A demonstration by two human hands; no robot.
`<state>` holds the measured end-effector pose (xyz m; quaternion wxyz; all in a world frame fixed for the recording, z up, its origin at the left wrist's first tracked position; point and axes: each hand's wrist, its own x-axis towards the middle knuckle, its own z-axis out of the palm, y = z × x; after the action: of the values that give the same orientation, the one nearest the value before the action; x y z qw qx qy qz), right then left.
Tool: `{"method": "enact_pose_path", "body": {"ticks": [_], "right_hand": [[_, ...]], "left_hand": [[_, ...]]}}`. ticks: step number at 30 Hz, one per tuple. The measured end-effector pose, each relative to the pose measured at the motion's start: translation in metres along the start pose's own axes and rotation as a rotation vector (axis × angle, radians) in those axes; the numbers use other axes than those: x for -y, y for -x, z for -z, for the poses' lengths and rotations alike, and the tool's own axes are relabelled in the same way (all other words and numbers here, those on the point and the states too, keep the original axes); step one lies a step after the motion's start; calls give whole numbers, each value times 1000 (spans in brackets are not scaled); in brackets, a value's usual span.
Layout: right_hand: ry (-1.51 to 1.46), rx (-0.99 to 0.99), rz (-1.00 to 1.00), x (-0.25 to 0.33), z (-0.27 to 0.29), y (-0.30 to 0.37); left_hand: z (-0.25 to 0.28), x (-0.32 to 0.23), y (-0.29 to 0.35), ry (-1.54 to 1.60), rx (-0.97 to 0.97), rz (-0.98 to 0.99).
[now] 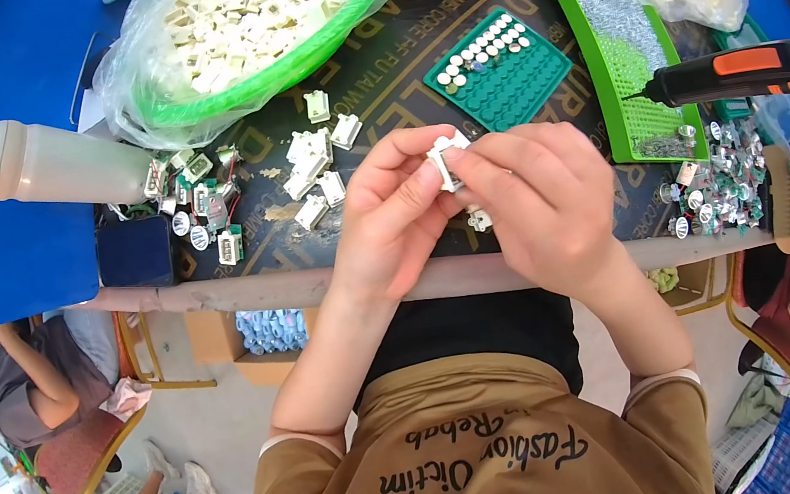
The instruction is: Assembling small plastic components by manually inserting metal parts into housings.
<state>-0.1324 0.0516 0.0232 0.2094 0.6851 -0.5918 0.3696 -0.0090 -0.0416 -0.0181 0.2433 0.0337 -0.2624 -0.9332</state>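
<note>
Both hands meet above the table's near edge around a small white plastic housing (445, 161). My left hand (379, 217) pinches it between thumb and fingers from the left. The fingers of my right hand (555, 199) press on it from the right, covering part of it. A second white piece (480, 220) shows just below my right fingertips. Left of the hands lie several loose white housings (309, 155). Beyond them sits a teal tray (544, 84) with rows of round white-topped pieces in its far half.
A green basket (290, 77) heaped with white housings stands far left. Nearer are a bottle (65, 162), a dark flat rectangle (135, 253) and wired units (207, 201). On the right, a power screwdriver (735, 76) reaches over a green bin (608, 96) of small metal parts, near piled parts (715, 187).
</note>
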Motion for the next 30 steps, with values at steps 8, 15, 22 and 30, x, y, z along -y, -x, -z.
{"method": "enact_pose_path", "body": {"ticks": [8,15,22,30], "right_hand": [[151,238,-408,-68,12,-13],[371,493,-532,-131,-9,-15],[179,454,-660,-116,-2,-22],[-142,48,-138,-12,13,-21]], "left_hand": [[5,1,-2,-3,-20,-33],[5,1,-2,37,-11,-13],[7,1,-3,55,-12,-13],[3,0,-2,18,-34,-10]]}}
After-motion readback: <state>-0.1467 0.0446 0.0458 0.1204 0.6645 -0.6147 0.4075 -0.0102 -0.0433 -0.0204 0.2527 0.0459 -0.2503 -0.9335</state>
